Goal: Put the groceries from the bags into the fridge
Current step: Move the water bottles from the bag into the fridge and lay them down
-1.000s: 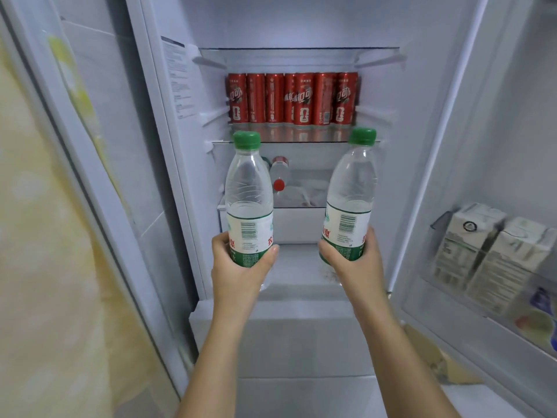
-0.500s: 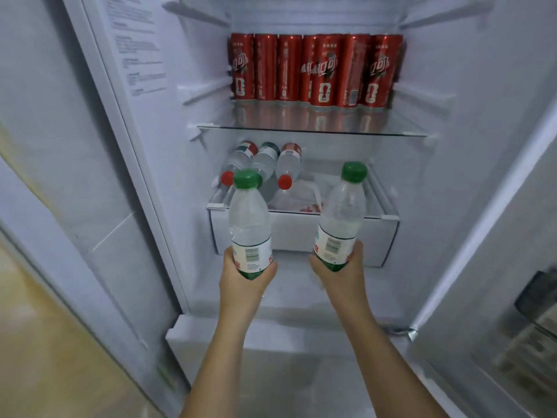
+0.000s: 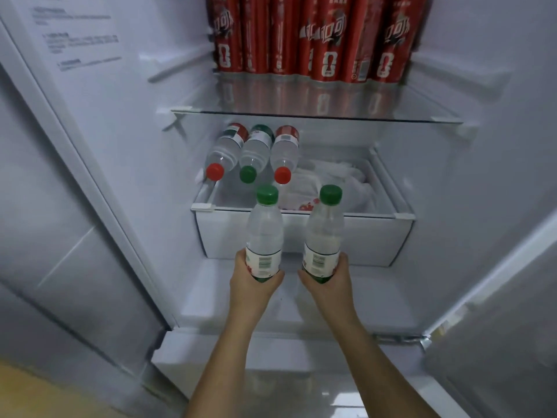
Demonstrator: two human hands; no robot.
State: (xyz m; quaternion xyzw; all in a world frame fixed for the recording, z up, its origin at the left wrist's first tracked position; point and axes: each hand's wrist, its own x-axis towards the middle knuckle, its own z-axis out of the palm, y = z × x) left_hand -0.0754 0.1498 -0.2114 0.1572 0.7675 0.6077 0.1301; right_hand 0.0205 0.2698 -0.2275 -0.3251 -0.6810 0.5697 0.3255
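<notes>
My left hand point(image 3: 251, 283) grips the base of a clear water bottle with a green cap point(image 3: 265, 233), held upright in front of the fridge's white drawer point(image 3: 361, 239). My right hand point(image 3: 330, 282) grips a second green-capped water bottle point(image 3: 325, 233) the same way, just to the right. Both bottles stand close together, their caps level with the drawer's top edge. Three more bottles point(image 3: 253, 153) lie on their sides on the glass cover over the drawer, caps toward me: red, green, red.
Several red cans point(image 3: 313, 40) line the glass shelf point(image 3: 316, 116) above. White plastic bags point(image 3: 328, 179) lie in the drawer to the right of the lying bottles. The fridge's left wall point(image 3: 120, 131) and the open door point(image 3: 497, 327) at right flank my arms.
The view has moved closer and lower into the fridge. Both hands have brought the bottles closer together and lower, in front of the drawer.
</notes>
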